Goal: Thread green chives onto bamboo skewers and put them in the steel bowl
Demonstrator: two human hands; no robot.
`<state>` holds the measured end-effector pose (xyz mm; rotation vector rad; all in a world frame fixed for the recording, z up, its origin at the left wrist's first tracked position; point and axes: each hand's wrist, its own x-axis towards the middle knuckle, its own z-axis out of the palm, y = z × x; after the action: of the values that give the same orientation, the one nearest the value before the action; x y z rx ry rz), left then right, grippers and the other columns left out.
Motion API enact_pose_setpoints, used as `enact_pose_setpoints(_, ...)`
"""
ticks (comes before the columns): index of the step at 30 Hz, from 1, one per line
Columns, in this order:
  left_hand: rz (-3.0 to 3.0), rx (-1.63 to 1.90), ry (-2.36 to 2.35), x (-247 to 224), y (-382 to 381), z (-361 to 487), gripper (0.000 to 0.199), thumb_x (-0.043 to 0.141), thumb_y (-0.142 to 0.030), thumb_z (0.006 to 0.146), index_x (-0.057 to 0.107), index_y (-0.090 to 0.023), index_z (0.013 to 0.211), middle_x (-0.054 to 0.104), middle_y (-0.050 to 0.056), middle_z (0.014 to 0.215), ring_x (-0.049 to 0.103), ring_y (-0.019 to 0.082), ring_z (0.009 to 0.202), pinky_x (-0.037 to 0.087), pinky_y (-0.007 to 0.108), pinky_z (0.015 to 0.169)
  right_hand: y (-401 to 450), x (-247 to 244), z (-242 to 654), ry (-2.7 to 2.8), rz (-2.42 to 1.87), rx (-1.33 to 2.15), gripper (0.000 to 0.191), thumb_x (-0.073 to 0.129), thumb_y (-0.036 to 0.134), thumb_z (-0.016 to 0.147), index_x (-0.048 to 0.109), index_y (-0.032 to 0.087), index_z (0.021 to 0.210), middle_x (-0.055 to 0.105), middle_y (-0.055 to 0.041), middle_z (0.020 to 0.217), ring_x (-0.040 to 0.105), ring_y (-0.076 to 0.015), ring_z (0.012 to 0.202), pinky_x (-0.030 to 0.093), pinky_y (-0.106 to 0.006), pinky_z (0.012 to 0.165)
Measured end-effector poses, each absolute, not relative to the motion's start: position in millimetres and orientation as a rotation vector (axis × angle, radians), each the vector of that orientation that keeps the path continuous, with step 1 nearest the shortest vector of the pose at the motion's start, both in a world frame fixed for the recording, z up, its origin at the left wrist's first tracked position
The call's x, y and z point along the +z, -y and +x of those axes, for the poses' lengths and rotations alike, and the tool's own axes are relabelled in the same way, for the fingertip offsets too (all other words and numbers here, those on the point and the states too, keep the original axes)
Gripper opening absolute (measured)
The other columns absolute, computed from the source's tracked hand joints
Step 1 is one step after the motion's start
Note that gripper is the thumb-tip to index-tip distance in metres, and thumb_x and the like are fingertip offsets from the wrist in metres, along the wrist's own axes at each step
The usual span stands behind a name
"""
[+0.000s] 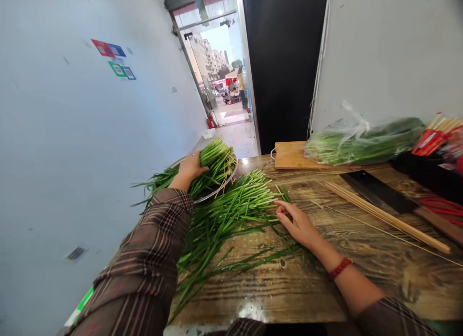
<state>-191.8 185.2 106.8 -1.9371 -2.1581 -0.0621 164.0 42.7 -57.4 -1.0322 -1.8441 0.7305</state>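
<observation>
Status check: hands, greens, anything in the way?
Left hand on greens in the bowl. Right hand open beside loose greens on the table. Cleaver and skewers lie further right.

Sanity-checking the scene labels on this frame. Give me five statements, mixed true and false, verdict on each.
1. The left hand is on the green stalks in the bowl. True.
2. The cleaver lies on the wooden table. True.
3. The right hand grips the cleaver's handle. False: it is by the pale ends of the loose greens on the table.
4. The bagged greens are on the floor. False: they lie partly over the cutting board.
5. The red bracelet is on the left wrist. False: right wrist.
</observation>
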Motion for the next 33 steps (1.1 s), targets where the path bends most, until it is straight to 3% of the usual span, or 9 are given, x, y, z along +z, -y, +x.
enact_pose_setpoints(1, -1.975, -0.017, 2.193, 97.7, -190.2, -193.4, 0.099, 0.068, -0.051, 0.072, 0.021, -0.013, 0.150, 0.039, 0.027, 0.147, 0.046, 0.041, 0.130, 0.040, 0.051, 0.102, -42.6, -56.6, 163.7, 1.844, -1.038, 0.732, 0.037, 0.044, 0.041, 0.095, 0.053, 0.022, 0.126, 0.067, -0.0077, 0.099, 0.064, -0.0215, 0.091, 0.050, -0.039, 0.087)
enact_pose_setpoints(3, -2.087, 0.079, 2.243, 81.7, -196.5, -195.2, 0.114, 0.072, -0.053, 0.068, 0.008, -0.011, 0.153, 0.024, 0.028, 0.155, 0.035, 0.043, 0.138, 0.032, 0.056, 0.109, -42.4, -55.3, 163.5, 1.847, -1.048, 0.732, 0.037, 0.044, 0.041, 0.096, 0.053, 0.022, 0.127, 0.067, -0.0076, 0.099, 0.064, -0.0212, 0.091, 0.050, -0.039, 0.087)
enact_pose_setpoints(8, -2.106, 0.050, 2.211, 74.0, -193.0, -201.4, 0.116, 0.074, -0.050, 0.069, 0.004, -0.011, 0.154, 0.013, 0.027, 0.158, 0.022, 0.040, 0.145, 0.021, 0.059, 0.114, -42.6, -55.5, 163.5, 1.833, -1.055, 0.701, 0.038, 0.045, 0.040, 0.096, 0.053, 0.020, 0.127, 0.067, -0.0078, 0.100, 0.064, -0.0202, 0.092, 0.050, -0.037, 0.087)
enact_pose_setpoints(13, -2.165, -0.205, 2.063, 96.9, -159.4, -214.1, 0.105, 0.072, -0.044, 0.073, 0.013, -0.012, 0.153, 0.025, 0.024, 0.156, 0.028, 0.036, 0.144, 0.027, 0.052, 0.115, -44.0, -58.6, 167.8, 1.810, -1.005, 0.630, 0.038, 0.045, 0.040, 0.095, 0.056, 0.021, 0.126, 0.068, -0.0079, 0.107, 0.065, -0.0209, 0.098, 0.049, -0.037, 0.091)
enact_pose_setpoints(16, -2.268, -0.518, 1.917, 105.1, -122.8, -207.6, 0.092, 0.069, -0.040, 0.076, 0.023, -0.010, 0.150, 0.036, 0.022, 0.152, 0.039, 0.032, 0.139, 0.032, 0.045, 0.115, -45.9, -61.9, 176.1, 1.760, -1.003, 0.568, 0.038, 0.043, 0.041, 0.096, 0.059, 0.022, 0.125, 0.069, -0.0080, 0.112, 0.064, -0.0221, 0.105, 0.048, -0.039, 0.094)
enact_pose_setpoints(21, -2.461, -0.906, 1.698, 98.3, -54.9, -156.8, 0.077, 0.065, -0.038, 0.079, 0.035, -0.015, 0.146, 0.058, 0.015, 0.134, 0.057, 0.026, 0.122, 0.041, 0.044, 0.108, -46.3, -60.9, 188.6, 1.578, -1.068, 0.500, 0.046, 0.037, 0.047, 0.097, 0.062, 0.019, 0.122, 0.069, -0.0131, 0.116, 0.063, -0.0249, 0.111, 0.046, -0.044, 0.099)
enact_pose_setpoints(23, -2.595, -0.965, 1.609, 87.5, -34.9, -130.6, 0.072, 0.063, -0.037, 0.080, 0.038, -0.015, 0.144, 0.060, 0.015, 0.131, 0.060, 0.025, 0.118, 0.044, 0.044, 0.106, -41.2, -57.8, 191.4, 1.629, -1.104, 0.451, 0.051, 0.033, 0.050, 0.097, 0.063, 0.017, 0.122, 0.067, -0.0160, 0.120, 0.062, -0.0263, 0.114, 0.045, -0.046, 0.101)
enact_pose_setpoints(26, -2.720, -0.948, 1.535, 65.3, -17.2, -96.6, 0.068, 0.063, -0.036, 0.081, 0.042, -0.013, 0.141, 0.062, 0.015, 0.128, 0.061, 0.026, 0.115, 0.045, 0.046, 0.104, -28.8, -53.3, 201.6, 1.689, -1.157, 0.396, 0.050, 0.047, 0.051, 0.091, 0.062, 0.018, 0.125, 0.064, -0.0136, 0.128, 0.057, -0.0243, 0.120, 0.042, -0.042, 0.106)
enact_pose_setpoints(33, -2.863, -1.058, 1.267, 19.5, -15.5, -40.4, 0.049, 0.058, -0.036, 0.087, 0.054, -0.015, 0.131, 0.063, 0.014, 0.127, 0.060, 0.026, 0.117, 0.046, 0.045, 0.104, -0.4, -47.7, 285.1, 1.894, -1.523, 0.164, 0.038, 0.050, 0.037, 0.093, 0.064, 0.020, 0.123, 0.062, -0.0102, 0.130, 0.056, -0.0211, 0.121, 0.043, -0.038, 0.105)
